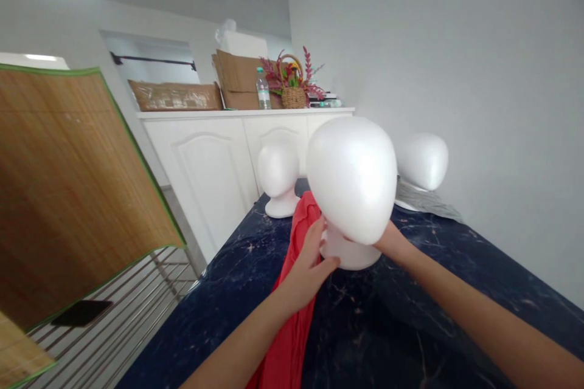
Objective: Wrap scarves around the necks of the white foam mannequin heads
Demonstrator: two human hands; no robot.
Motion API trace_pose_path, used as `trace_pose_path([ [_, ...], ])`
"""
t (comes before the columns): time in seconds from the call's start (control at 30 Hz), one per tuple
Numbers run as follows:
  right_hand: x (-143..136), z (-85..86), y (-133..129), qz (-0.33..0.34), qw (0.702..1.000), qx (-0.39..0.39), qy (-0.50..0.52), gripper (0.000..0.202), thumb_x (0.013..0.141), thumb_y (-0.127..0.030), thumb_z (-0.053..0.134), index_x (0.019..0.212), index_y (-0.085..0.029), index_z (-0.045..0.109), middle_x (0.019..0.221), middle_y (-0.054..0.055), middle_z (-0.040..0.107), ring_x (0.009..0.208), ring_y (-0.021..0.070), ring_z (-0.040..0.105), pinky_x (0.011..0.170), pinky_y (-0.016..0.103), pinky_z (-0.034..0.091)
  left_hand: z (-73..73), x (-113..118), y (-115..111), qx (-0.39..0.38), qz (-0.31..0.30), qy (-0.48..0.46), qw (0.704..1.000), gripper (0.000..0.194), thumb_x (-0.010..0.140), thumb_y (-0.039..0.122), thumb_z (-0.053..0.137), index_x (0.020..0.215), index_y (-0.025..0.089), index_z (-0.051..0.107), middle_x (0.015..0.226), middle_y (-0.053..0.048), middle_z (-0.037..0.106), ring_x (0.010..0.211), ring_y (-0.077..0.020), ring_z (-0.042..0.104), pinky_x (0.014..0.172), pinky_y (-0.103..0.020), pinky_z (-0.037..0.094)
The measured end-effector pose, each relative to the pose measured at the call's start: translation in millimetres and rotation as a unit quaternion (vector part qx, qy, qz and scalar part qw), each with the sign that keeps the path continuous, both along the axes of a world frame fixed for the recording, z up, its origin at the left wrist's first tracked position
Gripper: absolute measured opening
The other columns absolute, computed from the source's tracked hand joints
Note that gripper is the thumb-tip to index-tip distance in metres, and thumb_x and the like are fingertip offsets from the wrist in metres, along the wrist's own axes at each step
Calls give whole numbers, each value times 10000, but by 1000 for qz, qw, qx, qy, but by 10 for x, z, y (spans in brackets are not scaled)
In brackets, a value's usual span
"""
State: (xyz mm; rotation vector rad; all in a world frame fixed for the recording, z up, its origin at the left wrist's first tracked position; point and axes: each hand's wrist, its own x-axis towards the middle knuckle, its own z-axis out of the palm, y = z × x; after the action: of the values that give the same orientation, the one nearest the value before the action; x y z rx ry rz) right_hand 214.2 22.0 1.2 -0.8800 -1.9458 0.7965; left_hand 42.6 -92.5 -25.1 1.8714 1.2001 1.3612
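Observation:
A white foam mannequin head [351, 176] stands upright on the dark blue marbled table [365, 328]. My left hand [308, 270] is at the left of its neck and base, thumb apart from the fingers, beside a red cloth [292, 328]. That cloth runs down the table left of the head. My right hand [381, 243] reaches behind the right side of the neck; its fingers are mostly hidden by the head. A second white head [278, 176] stands farther back at the left. Another white head [424, 161] is at the back right, with grey cloth [426, 199] around its base.
White cabinets [205, 152] stand beyond the table, holding cardboard boxes [241, 76], a bottle [263, 90] and a flower basket [293, 97]. At the left are a metal rack [132, 301], a bamboo mat [77, 194] and a dark flat object [82, 312]. A wall borders the right.

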Motion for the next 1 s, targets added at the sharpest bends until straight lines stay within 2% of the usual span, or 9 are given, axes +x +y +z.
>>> trace_pose_path([
  [0.07, 263, -128, 136, -36, 999, 16, -10, 793, 695, -423, 701, 1393, -256, 363, 1405, 65, 437, 1333, 314, 323, 1094, 492, 286, -66, 28, 46, 15, 14, 102, 995, 704, 802, 251, 549, 1443, 268, 260, 1517, -31, 266, 1389, -247, 238, 1153, -404, 212],
  [0.17, 587, -384, 296, -78, 996, 43, 9, 915, 615, -409, 748, 1402, -180, 342, 1438, 124, 381, 1345, 332, 299, 1126, 463, 232, -124, -121, 196, 31, 162, 235, 958, 684, 783, 314, 570, 1409, 175, 330, 1442, -116, 374, 1348, -283, 293, 1143, -417, 201],
  [0.23, 729, -554, 388, -103, 993, 43, 24, 996, 516, -418, 790, 1380, -140, 378, 1418, 164, 399, 1328, 371, 318, 1130, 482, 212, -139, -282, 340, -13, 259, 292, 921, 658, 786, 412, 554, 1348, 111, 393, 1353, -172, 450, 1280, -316, 376, 1088, -435, 283],
  [0.3, 802, -687, 471, -125, 990, 42, 42, 997, 459, -439, 804, 1340, -153, 434, 1390, 167, 438, 1307, 393, 344, 1121, 503, 225, -146, -422, 487, -85, 309, 338, 885, 630, 788, 518, 508, 1251, 93, 468, 1243, -191, 523, 1180, -337, 472, 980, -447, 390],
  [0.4, 832, -792, 546, -131, 989, 45, 53, 929, 466, -456, 802, 1298, -203, 476, 1381, 148, 456, 1308, 384, 350, 1112, 510, 238, -156, -535, 653, -150, 323, 415, 837, 561, 763, 568, 494, 1102, 123, 538, 1122, -166, 594, 1033, -325, 574, 825, -415, 472],
  [0.57, 962, -865, 475, -104, 992, -7, 66, 1052, 512, -480, 804, 1398, -203, 310, 1404, 163, 409, 1291, 354, 379, 1080, 526, 281, -121, -574, 710, -159, 321, 489, 795, 259, 767, 286, 480, 963, 160, 593, 968, -121, 674, 896, -271, 646, 727, -342, 479],
  [0.8, 1417, -949, 223, -167, 977, -130, 19, 1167, 583, -532, 747, 1471, -158, 89, 1394, 228, 371, 1306, 329, 365, 1071, 480, 316, 157, -631, 533, -131, 365, 498, 775, 410, 887, 297, 268, 949, 183, 657, 966, -131, 694, 904, -291, 651, 732, -382, 473],
  [0.9, 1602, -864, 86, -176, 973, -148, -20, 939, 647, -552, 677, 1410, -161, 292, 1256, 191, 516, 1157, 316, 510, 961, 436, 433, 259, -692, 469, -132, 371, 493, 775, 442, 897, 330, 253, 946, 204, 674, 972, -126, 697, 904, -292, 653, 725, -377, 472],
  [1.0, 1718, -659, -150, -54, 970, -164, -170, 455, 747, -541, 588, 1017, -178, 632, 888, 89, 648, 830, 248, 606, 749, 361, 490, 316, -793, 429, -133, 367, 465, 794, 436, 896, 382, 275, 934, 232, 683, 962, -107, 703, 902, -285, 652, 721, -354, 464],
])
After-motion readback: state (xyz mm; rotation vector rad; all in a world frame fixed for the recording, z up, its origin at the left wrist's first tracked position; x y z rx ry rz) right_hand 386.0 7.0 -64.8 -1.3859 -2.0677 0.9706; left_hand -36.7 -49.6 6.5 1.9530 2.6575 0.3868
